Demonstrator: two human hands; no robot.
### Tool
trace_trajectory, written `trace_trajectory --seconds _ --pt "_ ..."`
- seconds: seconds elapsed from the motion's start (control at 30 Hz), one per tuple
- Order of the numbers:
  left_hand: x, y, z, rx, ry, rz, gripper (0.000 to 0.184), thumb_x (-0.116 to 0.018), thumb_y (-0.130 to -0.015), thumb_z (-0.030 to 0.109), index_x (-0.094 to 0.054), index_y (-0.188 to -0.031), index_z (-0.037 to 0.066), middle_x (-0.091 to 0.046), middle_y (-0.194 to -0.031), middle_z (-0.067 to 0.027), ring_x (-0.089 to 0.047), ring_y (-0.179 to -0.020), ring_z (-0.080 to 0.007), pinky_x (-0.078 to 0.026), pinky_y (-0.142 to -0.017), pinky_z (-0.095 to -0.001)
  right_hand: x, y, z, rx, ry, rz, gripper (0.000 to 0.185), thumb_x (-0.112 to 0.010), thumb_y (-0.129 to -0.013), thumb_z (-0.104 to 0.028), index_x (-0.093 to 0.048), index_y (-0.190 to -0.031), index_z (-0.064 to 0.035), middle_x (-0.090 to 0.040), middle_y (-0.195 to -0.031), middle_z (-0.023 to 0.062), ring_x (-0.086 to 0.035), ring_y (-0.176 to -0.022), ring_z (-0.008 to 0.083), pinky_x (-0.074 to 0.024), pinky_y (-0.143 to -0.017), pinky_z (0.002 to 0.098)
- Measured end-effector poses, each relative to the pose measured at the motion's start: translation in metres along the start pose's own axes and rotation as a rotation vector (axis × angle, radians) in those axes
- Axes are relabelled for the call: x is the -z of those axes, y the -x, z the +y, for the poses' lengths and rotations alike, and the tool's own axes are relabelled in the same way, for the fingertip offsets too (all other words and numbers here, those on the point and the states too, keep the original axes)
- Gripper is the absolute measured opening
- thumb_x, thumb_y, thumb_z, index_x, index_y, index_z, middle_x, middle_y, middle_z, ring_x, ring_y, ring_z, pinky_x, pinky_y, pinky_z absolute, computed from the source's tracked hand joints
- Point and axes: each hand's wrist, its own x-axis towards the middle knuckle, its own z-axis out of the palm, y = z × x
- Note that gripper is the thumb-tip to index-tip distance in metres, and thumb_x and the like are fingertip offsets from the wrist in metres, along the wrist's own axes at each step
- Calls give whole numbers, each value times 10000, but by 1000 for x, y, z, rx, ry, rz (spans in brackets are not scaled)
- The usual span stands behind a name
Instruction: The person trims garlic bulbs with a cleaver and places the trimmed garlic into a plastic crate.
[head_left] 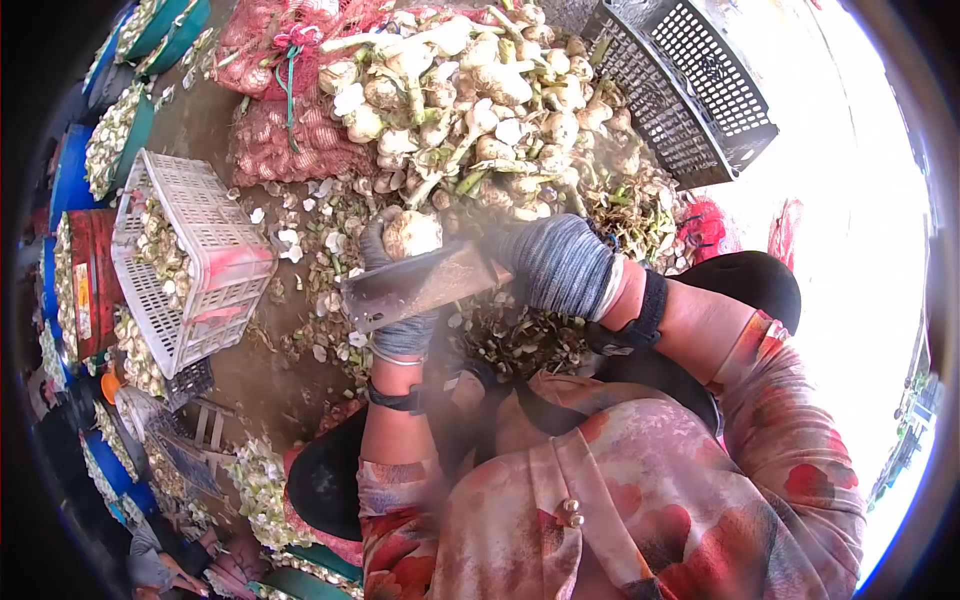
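Note:
My left hand point(405, 335), in a grey knit glove, is closed around a garlic bulb point(412, 233). The cleaver blade hides much of this hand. My right hand point(560, 268), gloved the same way, grips a broad-bladed cleaver point(425, 288). Its handle is mostly covered by the fingers. The blade lies across in front of my left hand, just below the bulb; I cannot tell if the edge touches it. Beyond both hands rises a heap of garlic bulbs point(500, 85) with stalks on. Leaf trimmings and peelings point(335, 265) cover the ground under my hands.
Red mesh sacks point(300, 140) of garlic stand at the back left, and a black plastic crate point(690, 85) at the back right. On the left is a tilted white crate point(225, 270) holding garlic. Several filled tubs, one a red drum point(92, 280), line the far left.

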Motion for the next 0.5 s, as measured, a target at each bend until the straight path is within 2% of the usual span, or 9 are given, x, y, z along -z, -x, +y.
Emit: trace_trajectory --seconds 0.03,0.1,0.17,0.3,0.33,0.43,0.47,0.5 --pt "0 -1 0 15 95 30 648 -779 -767 177 -414 -1281 24 -573 -1124 -95 -569 -993 -185 -488 -881 -320 1 -2 -1 -8 25 -60 218 -625 -744 -115 -609 -960 -92 -660 -769 144 -668 -753 357 -504 -604 461" --pt "4 1 -7 23 97 3 643 -783 -759 176 -420 -1267 25 -576 -1111 -94 -571 -983 -181 -494 -865 -318 3 -2 -3 -18 20 -71 220 -612 -753 -102 -611 -973 -90 -658 -762 148 -667 -753 364 -504 -599 461" --pt "3 1 9 -65 -131 -41 635 -782 -755 173 -426 -1258 20 -580 -1105 -101 -578 -968 -182 -497 -858 -325 -4 -1 -1 43 4 27 207 -597 -766 -92 -610 -972 -80 -659 -757 164 -668 -753 367 -506 -594 460" --pt "4 7 7 -97 -166 -50 629 -774 -757 164 -424 -1259 21 -585 -1108 -107 -584 -961 -183 -505 -836 -327 -13 1 2 -8 23 -28 205 -580 -776 -86 -605 -979 -72 -667 -779 171 -671 -762 364 -510 -597 457" --pt "4 9 3 -53 -301 -84 613 -762 -774 213 -431 -1253 20 -586 -1111 -110 -590 -979 -214 -494 -873 -347 -15 3 4 -32 34 -55 204 -577 -779 -87 -601 -980 -64 -670 -788 173 -672 -765 367 -512 -603 459" --pt "-7 11 3 -56 -338 -59 595 -748 -790 294 -469 -1235 14 -595 -1102 -127 -599 -997 -269 -478 -919 -380 -10 5 10 -93 30 -123 222 -570 -781 -81 -588 -999 -47 -673 -799 176 -673 -769 377 -518 -623 465" --pt "-12 13 -8 127 5 -32 592 -764 -775 268 -476 -1224 11 -595 -1093 -126 -598 -993 -257 -479 -917 -373 -11 7 12 -91 40 -104 226 -574 -779 -79 -588 -1002 -47 -671 -790 178 -673 -765 378 -519 -630 469" --pt "-12 13 2 146 -13 -23 582 -776 -761 229 -479 -1211 9 -593 -1086 -124 -595 -989 -243 -483 -908 -364 -14 9 17 -89 49 -87 230 -577 -777 -76 -588 -1005 -47 -669 -781 180 -674 -760 378 -520 -636 473"
